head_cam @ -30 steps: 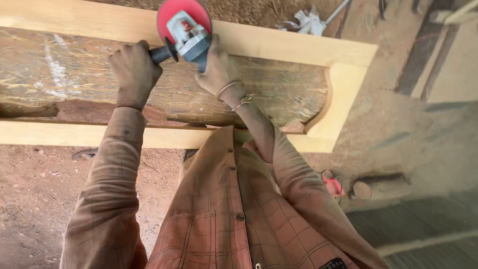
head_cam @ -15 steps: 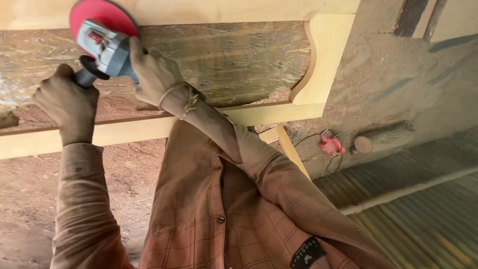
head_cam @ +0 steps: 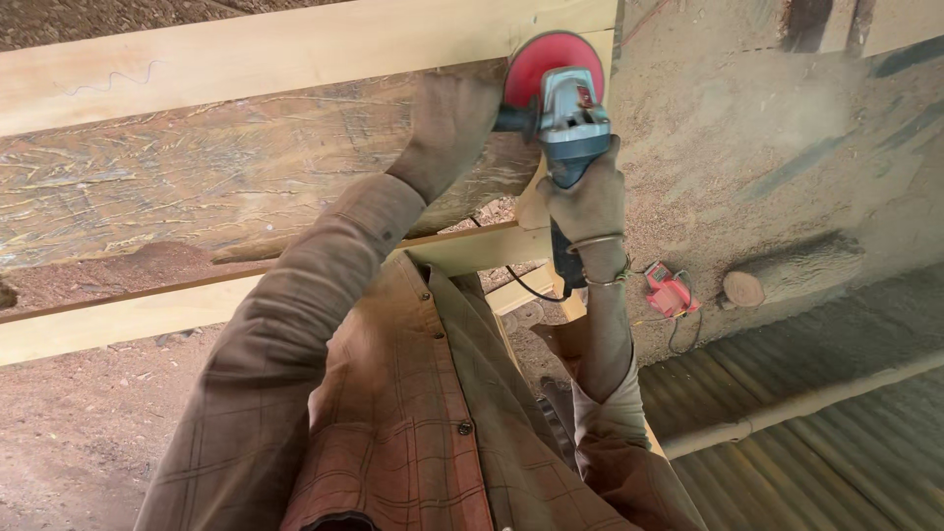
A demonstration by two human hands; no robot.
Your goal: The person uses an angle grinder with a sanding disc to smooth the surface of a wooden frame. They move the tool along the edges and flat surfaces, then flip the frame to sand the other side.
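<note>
**Two hands on an angle grinder at the corner of a door frame**

Head view: the angle grinder (head_cam: 565, 113) sits at about one o'clock in the picture, its red disc (head_cam: 551, 61) laid against the pale wooden frame (head_cam: 246, 59) near its right-hand corner. The left hand (head_cam: 452, 123) is closed round the black side handle at the tool's nine o'clock, fingers wrapped tight. The right hand (head_cam: 587, 202) grips the rear of the grey body at its six o'clock, fingers curled round it, bangles on the wrist. A dark cable (head_cam: 521, 285) trails down from the tool. Inside the frame lies a rough, scratched brown panel (head_cam: 197, 187).

At four o'clock, on the sawdust-covered floor, lie a small red tool (head_cam: 671, 292) and a short log (head_cam: 792, 270).

The grinder looks rigid and fairly heavy, likely to twist under power; side handle and rear body seem the sound places to hold it.
</note>
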